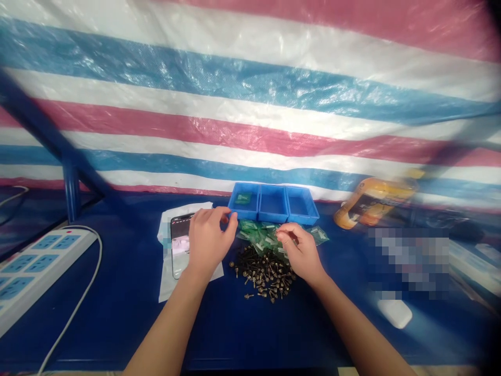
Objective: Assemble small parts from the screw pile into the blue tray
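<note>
The right hand (301, 253) pinches narrowly among green plastic packets (260, 235) near the desk's (129, 324) far edge, holding one or not, I cannot tell. Dark screws (262, 274) lie heaped below. The left hand (207, 243), loosely curled, sits just beside a blue three-compartment tray (272, 202), partly over a phone (179, 245).

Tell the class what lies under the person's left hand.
A smartphone on white paper lies partly beneath the left hand, which hides the phone's right side from view.
</note>
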### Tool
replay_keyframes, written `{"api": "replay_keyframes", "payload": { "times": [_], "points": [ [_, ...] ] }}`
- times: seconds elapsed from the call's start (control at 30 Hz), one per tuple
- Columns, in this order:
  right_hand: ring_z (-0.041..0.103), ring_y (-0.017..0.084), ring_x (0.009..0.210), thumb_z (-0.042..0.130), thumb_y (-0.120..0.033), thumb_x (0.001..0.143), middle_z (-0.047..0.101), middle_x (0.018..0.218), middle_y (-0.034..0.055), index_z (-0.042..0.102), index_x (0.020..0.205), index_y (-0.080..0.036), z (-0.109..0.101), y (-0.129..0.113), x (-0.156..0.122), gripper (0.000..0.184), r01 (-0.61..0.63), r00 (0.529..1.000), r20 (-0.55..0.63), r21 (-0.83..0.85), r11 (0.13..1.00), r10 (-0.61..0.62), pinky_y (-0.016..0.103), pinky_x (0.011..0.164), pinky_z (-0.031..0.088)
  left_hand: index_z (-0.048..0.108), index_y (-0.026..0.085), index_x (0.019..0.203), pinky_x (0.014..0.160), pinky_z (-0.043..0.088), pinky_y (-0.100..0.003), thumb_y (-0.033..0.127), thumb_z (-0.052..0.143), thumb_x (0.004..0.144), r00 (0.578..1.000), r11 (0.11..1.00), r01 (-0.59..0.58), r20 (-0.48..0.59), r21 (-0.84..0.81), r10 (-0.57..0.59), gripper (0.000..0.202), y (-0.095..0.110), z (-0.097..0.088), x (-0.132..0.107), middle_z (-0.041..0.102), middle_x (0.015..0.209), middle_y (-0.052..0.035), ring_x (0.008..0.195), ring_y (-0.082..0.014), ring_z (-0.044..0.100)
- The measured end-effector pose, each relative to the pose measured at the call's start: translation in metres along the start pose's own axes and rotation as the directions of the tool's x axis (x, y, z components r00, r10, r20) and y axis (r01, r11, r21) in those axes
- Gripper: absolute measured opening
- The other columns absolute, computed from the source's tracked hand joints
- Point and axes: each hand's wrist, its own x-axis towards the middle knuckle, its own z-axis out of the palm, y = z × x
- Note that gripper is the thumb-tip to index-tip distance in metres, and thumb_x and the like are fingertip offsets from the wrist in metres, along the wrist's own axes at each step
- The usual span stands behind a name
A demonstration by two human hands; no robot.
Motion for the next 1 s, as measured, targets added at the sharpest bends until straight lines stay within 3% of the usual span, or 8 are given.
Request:
{"api": "replay_keyframes", "payload": {
  "times": [0.13,0.23,0.33,0.43,0.63,0.8,1.0],
  "points": [
    [0.051,0.012,0.057,0.053,-0.046,0.096,0.058,0.066,-0.0012,0.060,0.080,-0.020,0.000,0.001,-0.001,0.032,-0.062,0.998,-0.005,0.060,0.996,0.063,0.026,0.058,0.041,0.068,0.019,0.090,0.075,0.047,-0.034,0.030,0.055,0.094,0.988,0.971,-0.135,0.053,-0.195,0.148,0.017,0.014,0.002,-0.009,0.070,0.080,-0.0042,0.079,-0.0200,0.063],
    [0.044,0.010,0.053,0.047,-0.050,0.098,0.048,0.057,-0.0032,0.048,0.063,-0.020,-0.002,-0.003,-0.001,0.046,-0.102,0.994,-0.028,0.068,0.992,0.104,0.024,0.054,0.038,0.066,0.020,0.087,0.078,0.047,-0.034,0.027,0.055,0.095,0.939,0.907,-0.254,0.142,-0.335,0.315,0.016,0.032,0.007,-0.021,0.070,0.077,-0.0025,0.078,-0.0182,0.062],
    [0.039,0.010,0.050,0.050,-0.052,0.097,0.041,0.051,-0.0043,0.041,0.055,-0.020,-0.003,-0.005,0.001,0.053,-0.134,0.990,-0.044,0.081,0.988,0.138,0.024,0.052,0.036,0.065,0.019,0.085,0.077,0.046,-0.034,0.026,0.055,0.095,0.907,0.866,-0.283,0.179,-0.413,0.381,0.016,0.045,0.012,-0.028,0.067,0.070,-0.0008,0.074,-0.0170,0.061],
    [0.041,0.010,0.050,0.056,-0.051,0.094,0.046,0.052,-0.0040,0.046,0.058,-0.020,-0.005,-0.005,0.002,0.048,-0.127,0.990,-0.035,0.135,0.983,0.133,0.025,0.051,0.037,0.066,0.020,0.087,0.076,0.046,-0.034,0.028,0.055,0.095,0.899,0.857,-0.274,0.201,-0.437,0.390,0.015,0.048,0.013,-0.030,0.065,0.067,0.0000,0.072,-0.0167,0.060],
    [0.052,0.011,0.050,0.065,-0.043,0.089,0.059,0.062,-0.0031,0.064,0.088,-0.021,-0.003,-0.004,0.002,0.023,-0.120,0.993,0.028,0.227,0.966,0.117,0.026,0.050,0.042,0.068,0.021,0.097,0.074,0.049,-0.032,0.034,0.056,0.096,0.932,0.896,-0.166,0.232,-0.412,0.279,0.018,0.044,0.012,-0.028,0.069,0.075,-0.0022,0.077,-0.0182,0.063],
    [0.055,0.011,0.054,0.069,-0.037,0.086,0.068,0.080,0.0011,0.069,0.092,-0.021,-0.001,-0.004,0.002,0.017,-0.094,0.995,0.039,0.244,0.965,0.087,0.027,0.052,0.046,0.068,0.022,0.098,0.078,0.050,-0.032,0.035,0.054,0.097,0.930,0.899,-0.124,0.268,-0.420,0.253,0.019,0.043,0.013,-0.028,0.072,0.084,-0.0027,0.082,-0.0183,0.065],
    [0.055,0.010,0.056,0.068,-0.033,0.088,0.066,0.080,-0.0001,0.067,0.093,-0.021,-0.001,-0.004,0.001,0.013,-0.103,0.994,0.072,0.253,0.962,0.088,0.026,0.054,0.046,0.068,0.023,0.093,0.081,0.049,-0.033,0.032,0.053,0.097,0.922,0.905,-0.129,0.287,-0.406,0.260,0.018,0.045,0.014,-0.029,0.074,0.088,-0.0021,0.086,-0.0191,0.065]
  ]
}}
